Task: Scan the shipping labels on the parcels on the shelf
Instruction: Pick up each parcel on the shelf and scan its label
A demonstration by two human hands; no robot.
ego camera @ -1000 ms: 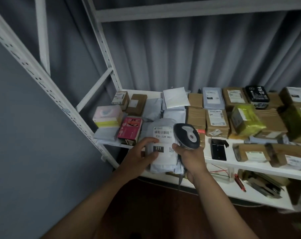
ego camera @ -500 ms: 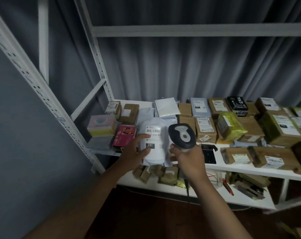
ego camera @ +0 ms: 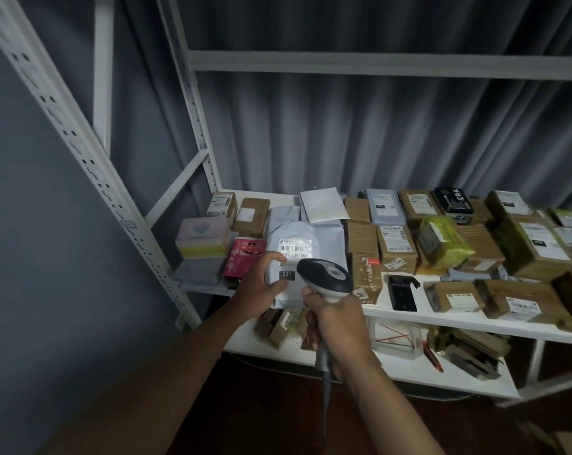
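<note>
A white poly-bag parcel (ego camera: 324,241) with a barcode label reading 231 lies at the front left of the white shelf (ego camera: 442,315). My left hand (ego camera: 261,284) grips its left edge, thumb on the label. My right hand (ego camera: 337,326) holds a grey handheld barcode scanner (ego camera: 324,277) by its handle, its head over the parcel's lower right part. Several brown cardboard parcels (ego camera: 396,247) with white labels fill the shelf to the right.
A pink box (ego camera: 245,257) and a pastel tissue box (ego camera: 202,236) sit left of the parcel. A black scanner stand (ego camera: 402,290) is on the shelf front. A lower shelf (ego camera: 409,366) holds packets and red wires. Perforated white uprights (ego camera: 91,159) frame the left side.
The parcel has gone from raised in front of the shelf to resting at its front edge. The scanner head now sits over the parcel. The view has tilted up.
</note>
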